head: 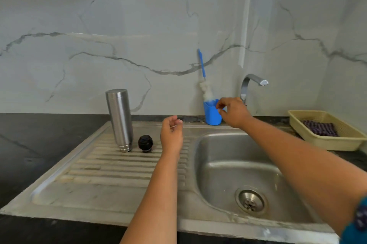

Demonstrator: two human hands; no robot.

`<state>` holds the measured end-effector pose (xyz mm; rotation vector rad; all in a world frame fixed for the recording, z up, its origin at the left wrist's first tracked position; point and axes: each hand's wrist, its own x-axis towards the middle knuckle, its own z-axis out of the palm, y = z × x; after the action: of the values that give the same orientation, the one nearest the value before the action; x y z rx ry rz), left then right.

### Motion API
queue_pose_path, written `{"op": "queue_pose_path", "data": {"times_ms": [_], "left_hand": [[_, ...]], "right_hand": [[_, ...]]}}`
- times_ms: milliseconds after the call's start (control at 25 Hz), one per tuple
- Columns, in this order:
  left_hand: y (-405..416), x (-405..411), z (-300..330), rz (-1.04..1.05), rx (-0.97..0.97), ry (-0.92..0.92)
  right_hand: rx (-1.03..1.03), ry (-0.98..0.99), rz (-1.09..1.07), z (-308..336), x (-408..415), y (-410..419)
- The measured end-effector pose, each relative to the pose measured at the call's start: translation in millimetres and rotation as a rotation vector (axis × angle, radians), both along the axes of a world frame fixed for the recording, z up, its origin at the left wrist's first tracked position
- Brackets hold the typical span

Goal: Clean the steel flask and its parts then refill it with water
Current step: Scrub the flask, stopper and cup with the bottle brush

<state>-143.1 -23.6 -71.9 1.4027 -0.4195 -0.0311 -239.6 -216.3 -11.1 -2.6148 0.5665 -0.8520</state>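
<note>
Currently the sink unit dominates the view: ribbed drainboard on the left, basin on the right, dry-looking, no water running from the tap. A beige basket with a dark cloth sits on the counter at far right.

Steel flask stands inverted on the drainboard, threaded mouth down, as if draining. Judgement: body washed and rinsed, or at least emptied; cannot confirm from surface alone. No droplets resolvable.

Blue cup stands on the sink's back ledge, near the tap, with the bottle brush upright in it, bristles wet or soapy-looking, handle leaning on the wall.

Right hand at the cup's rim, thumb and fingers pinched close, holding nothing I can make out; whether it touches the rim, cannot tell. Left hand hovers over the drainboard, loosely curled, empty.

Black cap lies just beside the flask, apart from it, not fitted.

Estimate: scrubbing stage looks finished or nearly so. Remaining: right the flask, refill at the tap, screw on the cap.
</note>
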Motion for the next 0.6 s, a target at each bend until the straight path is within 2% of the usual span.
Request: {"op": "queue_pose_path", "data": {"times_ms": [80,200,280,440,600], "left_hand": [[-20,-1,-10,-0.001,0.049,-0.036],[-32,4,-18,0.009,0.177,-0.248],[-32,9,-25,0.011,0.191,-0.353],[-33,24,-40,0.026,0.221,-0.334],[-33,38,-41,0.052,0.24,-0.273]], "right_hand": [[-0.068,0.044,-0.011,11,4,-24],[-0.14,0.084,-0.005,33,28,-48],[-0.165,0.127,0.015,45,53,-62],[-0.168,0.205,0.011,73,107,-77],[-0.057,0.173,0.009,83,156,-81]]}}
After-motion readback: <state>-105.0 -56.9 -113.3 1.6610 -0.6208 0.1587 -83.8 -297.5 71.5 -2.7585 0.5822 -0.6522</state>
